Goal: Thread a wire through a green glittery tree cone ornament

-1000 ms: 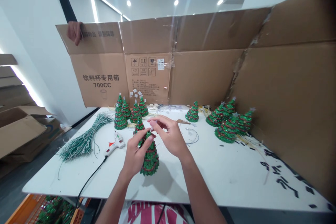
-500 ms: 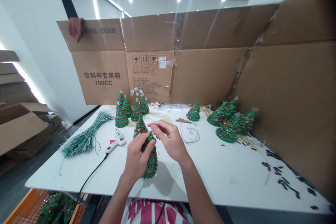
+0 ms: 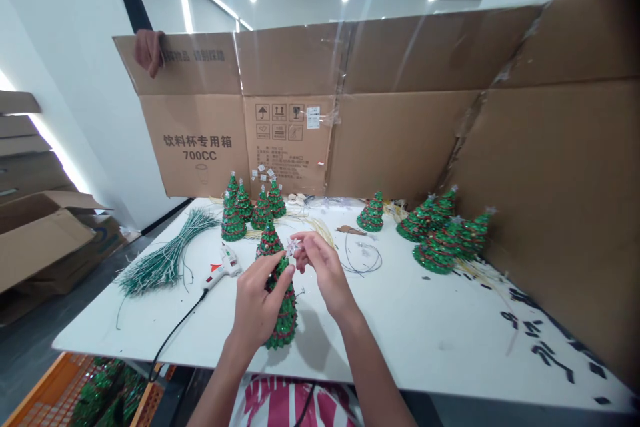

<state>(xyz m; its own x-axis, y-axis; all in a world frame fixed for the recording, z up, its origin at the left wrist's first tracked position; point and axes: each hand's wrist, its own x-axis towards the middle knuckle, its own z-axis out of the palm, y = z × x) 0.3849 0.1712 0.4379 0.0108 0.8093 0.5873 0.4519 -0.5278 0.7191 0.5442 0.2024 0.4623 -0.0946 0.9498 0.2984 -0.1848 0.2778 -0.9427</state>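
A small green tinsel Christmas tree [image 3: 284, 320] with red garland stands close to me on the table, slightly tilted. My left hand [image 3: 260, 297] wraps round its upper part, thumb and fingers closed on it. At the tip, a pale, clear-looking star [image 3: 293, 247] shows between my two hands. Curled fingers of my right hand [image 3: 325, 270] touch the star's right side; whether it is fixed to the tip is hard to see. Right behind stands a second tree [image 3: 269, 233], partly covered by my left hand.
A white glue gun [image 3: 225, 267] and a bundle of green wires [image 3: 173, 260] lie left on the white table [image 3: 390, 327]. More trees [image 3: 233, 217] stand at the back left and right [image 3: 440, 247]. Cardboard [image 3: 400, 140] walls the back. Black scraps [image 3: 545, 350] lie right.
My right hand has drawn back slightly from the tip and its fingers have loosened, so the star now shows. The tree's base has shifted slightly left and toward me.
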